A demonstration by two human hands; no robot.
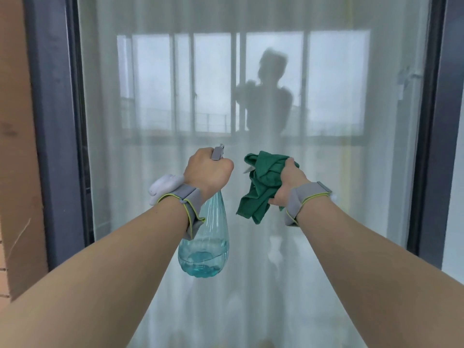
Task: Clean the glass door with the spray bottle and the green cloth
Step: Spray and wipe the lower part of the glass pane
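Observation:
The glass door [251, 79] fills the view straight ahead, with a white curtain behind the pane and a reflection of a person and a window on it. My left hand [209, 170] is closed around the neck of a clear blue spray bottle [207, 244], which hangs below my fist with a little blue liquid at its bottom; the grey nozzle pokes up above my fingers toward the glass. My right hand [287, 183] grips a bunched green cloth [262, 185] at about the same height, a short gap to the right of the bottle.
A dark grey door frame [56, 121] runs down the left side, and another frame post [433, 146] stands on the right. A brown wall edge [17, 146] lies at the far left. Both wrists wear grey bands.

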